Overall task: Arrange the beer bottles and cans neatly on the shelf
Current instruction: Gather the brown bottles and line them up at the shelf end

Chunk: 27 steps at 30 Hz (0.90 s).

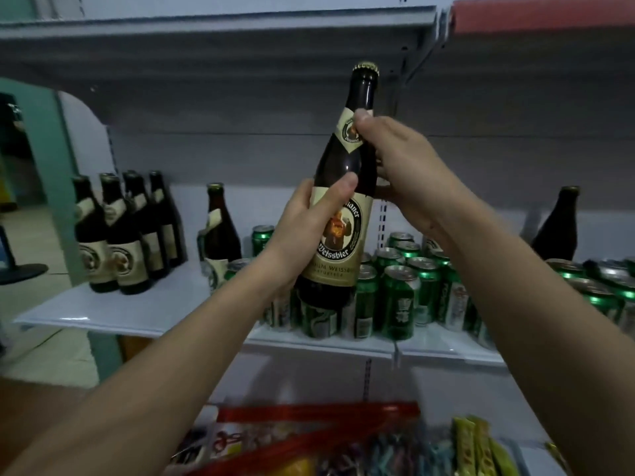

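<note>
Fingers of the left hand (309,228) wrap the labelled belly of the brown beer bottle (343,207), while the right hand (398,166) pinches its neck — both closed firmly on the glass. It hangs upright at the frame's centre, above the green cans (398,297) crowded on the white shelf (137,310). A row of matching bottles (127,235) stands at the left. Lowered carelessly, its base could clip a can rim and topple several — or glass could knock glass beside that row.
</note>
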Available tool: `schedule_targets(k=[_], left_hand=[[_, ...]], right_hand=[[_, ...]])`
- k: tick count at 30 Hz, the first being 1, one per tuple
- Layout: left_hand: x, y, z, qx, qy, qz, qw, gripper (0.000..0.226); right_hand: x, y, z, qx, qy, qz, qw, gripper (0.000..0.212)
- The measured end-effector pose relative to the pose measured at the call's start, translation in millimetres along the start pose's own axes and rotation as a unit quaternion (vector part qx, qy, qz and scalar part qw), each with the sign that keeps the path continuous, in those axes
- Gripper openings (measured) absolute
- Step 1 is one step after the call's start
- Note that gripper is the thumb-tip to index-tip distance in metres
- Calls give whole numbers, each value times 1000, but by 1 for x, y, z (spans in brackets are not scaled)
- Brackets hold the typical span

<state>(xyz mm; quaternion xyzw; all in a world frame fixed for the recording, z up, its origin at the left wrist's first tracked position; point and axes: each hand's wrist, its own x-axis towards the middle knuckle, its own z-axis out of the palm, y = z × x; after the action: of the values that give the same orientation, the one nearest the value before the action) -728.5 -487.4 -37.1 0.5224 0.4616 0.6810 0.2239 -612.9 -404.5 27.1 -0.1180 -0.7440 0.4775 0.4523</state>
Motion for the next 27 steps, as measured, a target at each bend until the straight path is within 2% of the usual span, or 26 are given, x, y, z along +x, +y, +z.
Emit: schedule_targets(k=[7, 10, 16, 19, 22, 24, 27], left_hand=[[-21, 20, -102, 6, 44, 57, 997, 51], [-20, 16, -157, 8, 81, 95, 992, 39], [-8, -17, -249, 41, 150, 111, 982, 8], [0, -46, -282, 114, 205, 126, 964, 12], [-2, -84, -296, 187, 295, 98, 932, 53], [-7, -108, -299, 235, 287, 73, 926, 66], [-3, -138, -307, 285, 276, 67, 916, 72]], right_hand=[[11, -32, 103, -47, -57, -53, 996, 30], [26, -31, 158, -84, -75, -75, 991, 34], [67, 2, 259, -134, -49, -109, 984, 23], [87, 29, 299, -153, -39, -114, 981, 20], [104, 61, 326, -181, -26, -88, 979, 22], [113, 83, 341, -198, -23, -54, 978, 23], [124, 114, 359, -201, -10, 5, 980, 26]])
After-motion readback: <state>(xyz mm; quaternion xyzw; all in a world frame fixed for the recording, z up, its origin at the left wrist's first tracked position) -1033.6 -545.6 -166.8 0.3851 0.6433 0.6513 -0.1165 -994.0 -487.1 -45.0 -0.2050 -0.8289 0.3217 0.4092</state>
